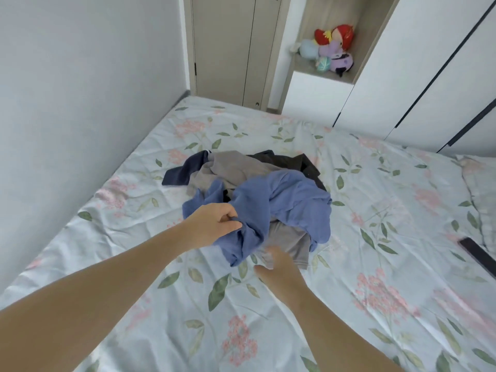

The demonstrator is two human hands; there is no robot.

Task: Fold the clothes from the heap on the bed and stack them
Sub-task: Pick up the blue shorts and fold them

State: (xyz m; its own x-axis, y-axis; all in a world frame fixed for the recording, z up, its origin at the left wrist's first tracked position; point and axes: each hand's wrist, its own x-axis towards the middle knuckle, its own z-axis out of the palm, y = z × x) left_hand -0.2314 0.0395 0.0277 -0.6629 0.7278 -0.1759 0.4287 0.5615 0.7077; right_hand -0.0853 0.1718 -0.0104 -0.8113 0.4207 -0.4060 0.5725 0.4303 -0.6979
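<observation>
Zero folded or stacked so far; whole heap (pixel 241 173) still to do, middle of bed (pixel 402 210). Pinching blue top (pixel 290 200) at near left of heap with left hand (pixel 214 224). Reaching under it toward grey cloth (pixel 291 241) with right hand (pixel 279 268); too blurred to judge its grasp.

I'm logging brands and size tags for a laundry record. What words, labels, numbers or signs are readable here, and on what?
No text can be read anywhere in this view.
On the blue garment gripped by the left hand: no tag or print shows.
On the grey garment: none shows.
On the plush toys: no lettering shows.
On the bed sheet: only a floral pattern.
On the dark flat object: nothing shows.
</observation>
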